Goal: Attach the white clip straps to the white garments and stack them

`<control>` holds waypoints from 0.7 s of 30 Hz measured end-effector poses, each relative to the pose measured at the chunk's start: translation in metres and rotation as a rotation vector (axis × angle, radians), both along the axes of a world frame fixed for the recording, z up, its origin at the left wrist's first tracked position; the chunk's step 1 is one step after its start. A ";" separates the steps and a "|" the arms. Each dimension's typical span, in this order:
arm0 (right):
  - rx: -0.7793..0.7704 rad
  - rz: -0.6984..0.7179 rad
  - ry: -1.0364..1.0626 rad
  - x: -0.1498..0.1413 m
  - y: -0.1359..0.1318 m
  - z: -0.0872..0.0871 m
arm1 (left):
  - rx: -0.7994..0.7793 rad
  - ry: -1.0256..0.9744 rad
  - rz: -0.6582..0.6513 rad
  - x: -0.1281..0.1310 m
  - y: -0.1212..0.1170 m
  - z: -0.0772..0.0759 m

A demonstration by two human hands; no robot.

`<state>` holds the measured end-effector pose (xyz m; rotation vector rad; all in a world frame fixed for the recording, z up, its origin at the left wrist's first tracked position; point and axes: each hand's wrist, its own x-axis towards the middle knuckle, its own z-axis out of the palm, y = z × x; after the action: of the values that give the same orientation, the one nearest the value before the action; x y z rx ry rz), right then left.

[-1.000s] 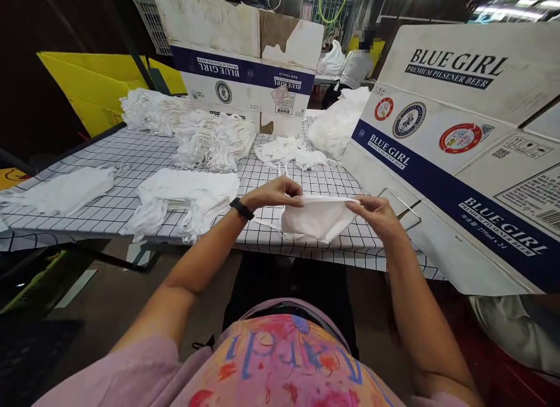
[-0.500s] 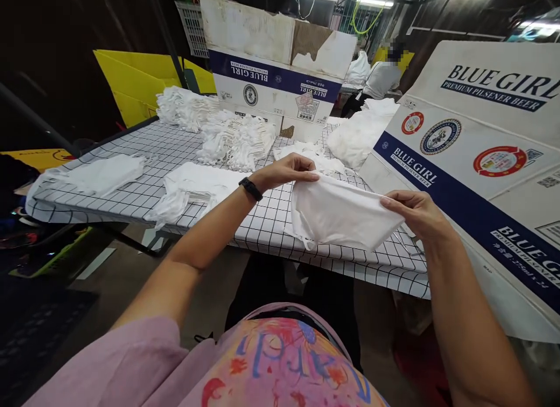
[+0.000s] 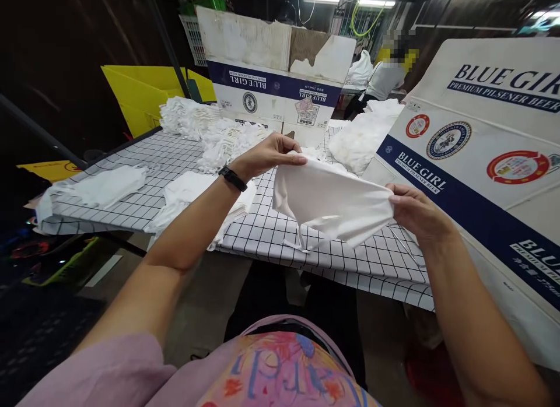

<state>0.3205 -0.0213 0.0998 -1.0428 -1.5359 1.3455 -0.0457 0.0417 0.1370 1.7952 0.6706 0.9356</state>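
Now our left hand and right hand each pinch one end of the white cloth, above the checkered tabletop.

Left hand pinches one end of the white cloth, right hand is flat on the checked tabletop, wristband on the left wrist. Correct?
Not quite: the right hand is not flat on the checked tabletop. The head view shows it raised, fingers pinching the other end of the white cloth. The rest stands.
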 end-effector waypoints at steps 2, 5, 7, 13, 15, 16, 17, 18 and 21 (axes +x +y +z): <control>-0.006 -0.047 0.057 -0.001 0.001 0.004 | 0.012 0.009 0.014 -0.006 -0.001 0.002; 0.004 -0.044 -0.010 -0.001 -0.003 0.013 | 0.048 0.015 0.034 -0.013 -0.006 0.008; 0.017 0.027 -0.147 -0.003 -0.009 0.017 | 0.093 0.019 0.057 -0.016 -0.013 0.013; 0.136 0.235 -0.749 -0.017 -0.019 0.019 | 0.222 0.095 0.078 -0.023 -0.033 0.025; 0.227 0.189 -0.898 -0.017 -0.016 0.020 | 0.241 0.146 0.085 -0.026 -0.036 0.025; 0.274 0.153 -0.958 -0.015 -0.013 0.021 | 0.246 0.180 0.075 -0.029 -0.037 0.025; 0.314 0.121 -1.017 -0.013 -0.009 0.023 | 0.249 0.215 0.057 -0.031 -0.037 0.024; 0.349 0.089 -1.079 -0.010 -0.005 0.025 | 0.255 0.250 0.035 -0.033 -0.036 0.024; 0.428 0.012 -1.242 -0.004 0.006 0.032 | 0.304 0.330 0.021 -0.038 -0.031 0.024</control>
<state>0.3163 -0.0154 0.1317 -1.6763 -2.5223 0.1981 -0.0834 0.0106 0.1606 2.2472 0.7852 0.7932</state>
